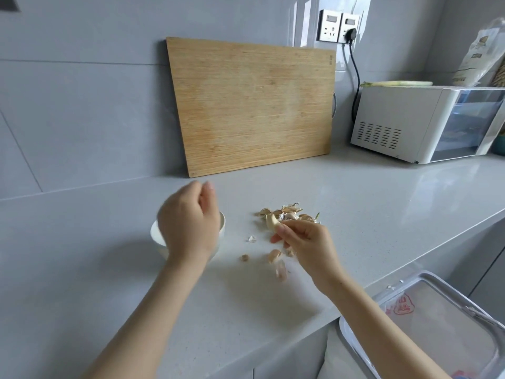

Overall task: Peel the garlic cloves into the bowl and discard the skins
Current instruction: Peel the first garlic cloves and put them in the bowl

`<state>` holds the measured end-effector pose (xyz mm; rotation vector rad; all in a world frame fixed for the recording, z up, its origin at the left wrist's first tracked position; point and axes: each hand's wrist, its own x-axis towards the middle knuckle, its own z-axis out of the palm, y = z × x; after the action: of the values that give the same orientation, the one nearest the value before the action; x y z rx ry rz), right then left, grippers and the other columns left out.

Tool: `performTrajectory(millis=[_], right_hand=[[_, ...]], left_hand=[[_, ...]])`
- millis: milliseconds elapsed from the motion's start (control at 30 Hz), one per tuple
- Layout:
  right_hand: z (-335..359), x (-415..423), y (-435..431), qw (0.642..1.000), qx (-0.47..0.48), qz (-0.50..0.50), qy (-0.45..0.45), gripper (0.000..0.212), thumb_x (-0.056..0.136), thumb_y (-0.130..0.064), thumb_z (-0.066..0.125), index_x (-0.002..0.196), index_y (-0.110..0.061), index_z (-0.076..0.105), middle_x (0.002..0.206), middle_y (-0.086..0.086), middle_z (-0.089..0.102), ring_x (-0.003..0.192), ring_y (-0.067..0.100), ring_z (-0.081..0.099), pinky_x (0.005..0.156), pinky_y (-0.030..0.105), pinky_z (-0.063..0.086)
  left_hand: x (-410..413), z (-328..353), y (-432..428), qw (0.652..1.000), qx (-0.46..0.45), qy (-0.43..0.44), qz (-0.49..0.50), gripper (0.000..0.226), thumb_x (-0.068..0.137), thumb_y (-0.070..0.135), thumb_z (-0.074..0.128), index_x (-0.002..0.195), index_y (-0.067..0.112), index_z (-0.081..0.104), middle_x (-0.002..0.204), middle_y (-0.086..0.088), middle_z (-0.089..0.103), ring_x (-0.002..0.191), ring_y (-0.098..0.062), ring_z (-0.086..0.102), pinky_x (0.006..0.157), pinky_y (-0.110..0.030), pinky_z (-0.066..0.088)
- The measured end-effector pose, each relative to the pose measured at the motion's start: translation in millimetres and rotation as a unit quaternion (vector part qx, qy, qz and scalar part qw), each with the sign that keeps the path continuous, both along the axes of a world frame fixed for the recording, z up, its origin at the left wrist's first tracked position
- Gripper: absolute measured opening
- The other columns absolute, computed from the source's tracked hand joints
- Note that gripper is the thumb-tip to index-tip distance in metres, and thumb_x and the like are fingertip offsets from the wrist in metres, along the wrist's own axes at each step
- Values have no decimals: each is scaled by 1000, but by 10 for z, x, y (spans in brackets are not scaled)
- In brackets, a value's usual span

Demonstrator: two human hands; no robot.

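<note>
as left hand (pixel 188 225) overhangs bowl (pixel 156 233), right hand (pixel 308 242) pinches clove (pixel 271 222) (above counter (pixel 382 214))

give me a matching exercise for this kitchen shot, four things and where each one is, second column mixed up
Things
1. bowl
2. cutting board
3. garlic clove
4. microwave

Places
a. pinched in the right hand
b. far right of the counter
c. below the left hand
d. leaning against the wall

Pairs: 1-c, 2-d, 3-a, 4-b
</note>
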<state>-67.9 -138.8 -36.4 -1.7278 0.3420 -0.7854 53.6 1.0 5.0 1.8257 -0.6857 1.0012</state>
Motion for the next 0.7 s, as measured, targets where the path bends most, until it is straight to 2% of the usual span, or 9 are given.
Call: performTrajectory(millis=[67, 167, 233, 300, 400, 500, 567, 633, 700], right_hand=[[90, 90, 97, 1000, 0, 10, 6, 18, 88, -19, 64, 71, -19, 69, 61, -9, 67, 52, -2, 48, 52, 10, 37], [187, 259, 254, 999, 23, 36, 19, 16, 84, -27, 68, 70, -20, 69, 57, -13, 62, 49, -5, 45, 49, 8, 34], [216, 366, 319, 997, 55, 41, 30, 12, 81, -29, 71, 76, -18, 72, 55, -14, 61, 47, -6, 47, 46, 6, 32], [234, 443, 356, 995, 86, 44, 37, 16, 79, -30, 73, 83, -14, 75, 61, -14, 65, 54, -7, 51, 46, 6, 34], [249, 526, 362, 994, 87, 36, 59, 20, 78, -33, 75, 87, -15, 75, 78, 1, 70, 65, 4, 53, 50, 10, 36], [227, 624, 322, 993, 40, 10, 107, 19, 79, -39, 72, 88, -22, 75, 88, 8, 73, 70, 11, 56, 59, 23, 40], [248, 644, 287, 992, 3, 5, 126, 20, 83, -37, 68, 94, -21, 75, 84, 4, 72, 70, 13, 56, 61, 25, 41], [288, 584, 211, 994, 0, 1, 111, 17, 90, -31, 62, 95, -19, 73, 72, 0, 64, 63, 13, 49, 53, 17, 38], [297, 451, 75, 994, 4, -21, 104, 17, 92, -25, 57, 83, -19, 71, 61, -5, 56, 54, 12, 42, 47, 18, 35]], left_hand=[[117, 16, 89, 993, 6, 66, 92, 36, 92, 27, 37, 65, 8, 52, 70, -16, 57, 65, -34, 49, 60, -34, 29], [270, 2, 193, 943, 80, 280, 161, 46, 99, 34, 27, 109, 4, 60, 120, -24, 51, 111, -41, 46, 93, -45, 31], [359, -12, 228, 909, 29, 404, 97, 50, 100, 37, 21, 124, 6, 52, 132, -22, 45, 120, -39, 42, 99, -44, 31], [429, -36, 227, 874, -86, 478, -8, 51, 100, 36, 21, 125, 4, 52, 134, -18, 48, 121, -33, 44, 97, -40, 34], [427, -66, 166, 855, -140, 495, -67, 48, 101, 34, 23, 120, 5, 57, 131, -12, 52, 118, -28, 46, 90, -34, 35], [400, -93, 95, 854, -150, 490, -96, 47, 100, 36, 25, 121, 9, 56, 131, -6, 52, 119, -26, 47, 97, -36, 36], [421, -119, 57, 844, -170, 492, -128, 41, 100, 38, 27, 115, 12, 55, 130, -6, 53, 116, -27, 49, 99, -39, 38], [423, -136, 22, 838, -182, 489, -160, 31, 100, 38, 30, 106, 17, 52, 128, -8, 53, 113, -27, 51, 95, -39, 39], [404, -152, -13, 837, -185, 479, -191, 25, 100, 36, 32, 106, 20, 50, 127, -6, 53, 113, -24, 50, 94, -36, 38]])
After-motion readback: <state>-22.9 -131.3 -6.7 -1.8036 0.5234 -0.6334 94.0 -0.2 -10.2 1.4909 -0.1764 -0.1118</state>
